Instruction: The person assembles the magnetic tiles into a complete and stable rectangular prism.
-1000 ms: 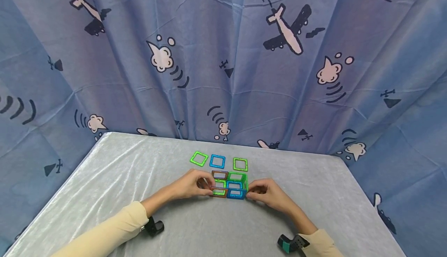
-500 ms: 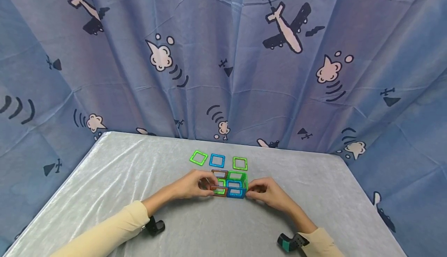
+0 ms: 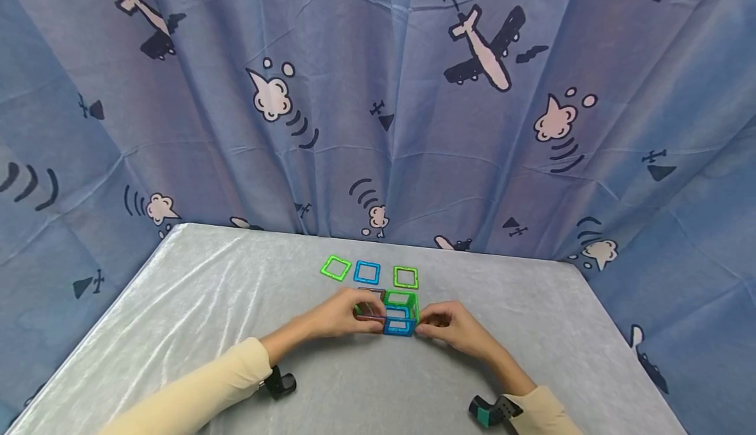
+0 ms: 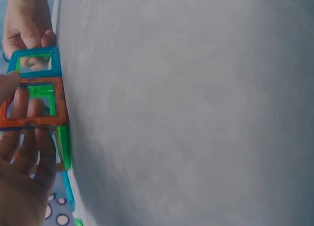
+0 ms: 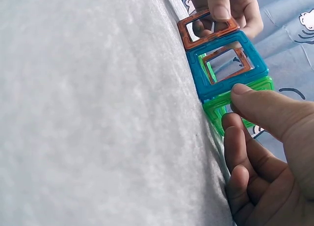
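Square magnetic tiles with hollow middles stand joined in a small box on the table. Its near side is an orange tile [image 4: 61, 101] beside a blue tile [image 5: 197, 78], with a green tile [image 5: 266, 83] as the right end. My left hand [image 3: 347, 312] pinches the orange tile close to its seam with the blue one, thumb on the front and fingers reaching in behind it. At the right corner my right hand [image 3: 453, 327] holds the green tile's edge between thumb and curled fingers. In the head view the left hand covers most of the orange tile.
Behind the box three loose tiles lie flat: a light green tile [image 3: 329, 274], a blue tile [image 3: 367, 282] and another green tile [image 3: 406, 287]. A pale cloth covers the table [image 3: 248, 277]. A blue printed curtain [image 3: 331, 94] hangs behind it.
My left hand has slid right along the orange tile, from its left end to near the seam with the blue tile. The right hand stays at the right corner.
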A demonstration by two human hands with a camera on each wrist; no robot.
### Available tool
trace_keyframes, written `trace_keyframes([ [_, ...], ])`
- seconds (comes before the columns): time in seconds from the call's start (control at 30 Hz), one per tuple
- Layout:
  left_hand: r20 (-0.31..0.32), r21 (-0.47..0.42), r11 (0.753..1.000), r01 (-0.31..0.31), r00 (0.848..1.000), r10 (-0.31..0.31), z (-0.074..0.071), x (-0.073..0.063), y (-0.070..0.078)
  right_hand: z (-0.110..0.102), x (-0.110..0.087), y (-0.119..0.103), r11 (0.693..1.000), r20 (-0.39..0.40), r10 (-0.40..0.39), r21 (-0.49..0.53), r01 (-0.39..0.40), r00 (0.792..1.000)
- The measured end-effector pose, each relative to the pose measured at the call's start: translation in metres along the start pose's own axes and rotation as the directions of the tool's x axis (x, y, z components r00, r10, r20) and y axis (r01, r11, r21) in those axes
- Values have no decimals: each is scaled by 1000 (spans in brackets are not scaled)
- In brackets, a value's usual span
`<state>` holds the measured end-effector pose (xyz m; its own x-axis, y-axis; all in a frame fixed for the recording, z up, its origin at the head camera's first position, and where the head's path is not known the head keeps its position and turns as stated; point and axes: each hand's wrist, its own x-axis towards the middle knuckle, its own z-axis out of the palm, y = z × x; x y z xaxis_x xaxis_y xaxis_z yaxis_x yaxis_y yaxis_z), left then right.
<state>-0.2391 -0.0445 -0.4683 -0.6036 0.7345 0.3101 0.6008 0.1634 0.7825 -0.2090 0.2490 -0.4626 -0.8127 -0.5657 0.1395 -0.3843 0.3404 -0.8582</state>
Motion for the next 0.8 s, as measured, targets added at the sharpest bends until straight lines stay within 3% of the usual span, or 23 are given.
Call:
trace_keyframes([
  [0.2,-23,23,1000,-5,1000,6,3,4,0,0,1,5,1000,2,7,-3,-7,1000],
  [0.53,-18,28,999,16,1000,-16,3,5,1,-1,1,4,1000,-2,6,3,-6,1000],
  [0.8,-10,2,1000,0,1000,0,2,3,1,0,1,6,1000,-9,-3,-10,3,1000],
])
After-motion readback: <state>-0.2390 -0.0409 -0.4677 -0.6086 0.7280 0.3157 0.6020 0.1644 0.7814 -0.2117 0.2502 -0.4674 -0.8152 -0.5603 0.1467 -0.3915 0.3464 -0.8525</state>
